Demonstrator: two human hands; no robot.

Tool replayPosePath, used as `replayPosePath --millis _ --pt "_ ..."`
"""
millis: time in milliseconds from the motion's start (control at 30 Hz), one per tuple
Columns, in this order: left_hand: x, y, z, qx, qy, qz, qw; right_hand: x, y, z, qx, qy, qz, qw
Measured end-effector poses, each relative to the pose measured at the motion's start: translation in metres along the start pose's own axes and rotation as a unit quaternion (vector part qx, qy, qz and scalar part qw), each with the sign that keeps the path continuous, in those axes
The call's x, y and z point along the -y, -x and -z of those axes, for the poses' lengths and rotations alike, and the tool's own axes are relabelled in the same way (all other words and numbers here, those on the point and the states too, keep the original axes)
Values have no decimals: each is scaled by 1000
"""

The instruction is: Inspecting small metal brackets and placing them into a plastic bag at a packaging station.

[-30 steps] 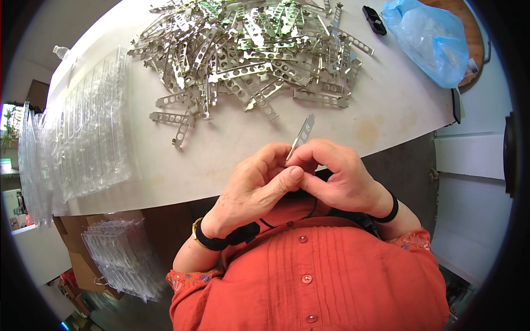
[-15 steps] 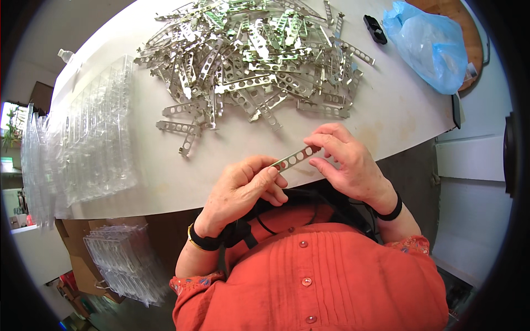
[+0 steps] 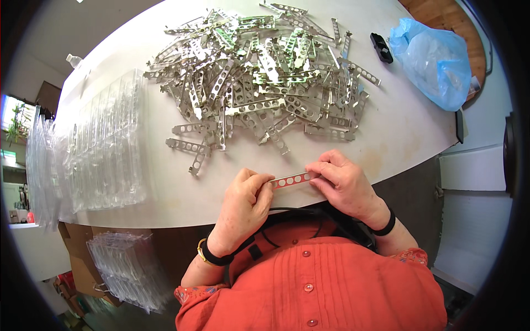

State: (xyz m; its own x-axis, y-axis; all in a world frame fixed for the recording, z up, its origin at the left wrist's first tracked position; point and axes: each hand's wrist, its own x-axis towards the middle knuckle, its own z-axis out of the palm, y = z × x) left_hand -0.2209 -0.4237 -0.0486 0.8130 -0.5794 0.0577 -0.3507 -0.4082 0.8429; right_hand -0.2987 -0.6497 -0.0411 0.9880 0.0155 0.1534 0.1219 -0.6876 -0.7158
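Note:
A narrow metal bracket [image 3: 293,180] with a row of round holes is held level between my hands, close to the table's near edge. My left hand [image 3: 245,201] pinches its left end between thumb and fingers. At the other end, the thumb and fingers of my right hand [image 3: 345,179] grip it. Red cloth shows through the holes. Beyond my hands lies a large loose heap of similar metal brackets [image 3: 254,105], tangled at many angles. A few of them stick out at the heap's near left side.
Clear plastic trays [image 3: 107,149] stand on the table at the left, with more clear trays [image 3: 127,265] in a cardboard box below. At the far right are a small black object [image 3: 381,47] and a blue plastic bag [image 3: 433,60]. The white table [image 3: 182,204] curves in front of me.
The bracket has turned from slanted to nearly level. My right thumb and fingers have closed on its right end. The view has shifted, so the table sits lower in it.

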Motion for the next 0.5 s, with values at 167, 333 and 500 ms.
replayPosePath --millis 167,333,500 --pt "1 2 -2 -3 26 34 999 -2 -3 1 10 -21 -4 1000" --pt "3 3 -1 -2 38 36 999 3 -6 7 6 -53 -46 997" --pt "5 4 -2 -18 58 39 997 8 -21 19 -68 26 -63 995"
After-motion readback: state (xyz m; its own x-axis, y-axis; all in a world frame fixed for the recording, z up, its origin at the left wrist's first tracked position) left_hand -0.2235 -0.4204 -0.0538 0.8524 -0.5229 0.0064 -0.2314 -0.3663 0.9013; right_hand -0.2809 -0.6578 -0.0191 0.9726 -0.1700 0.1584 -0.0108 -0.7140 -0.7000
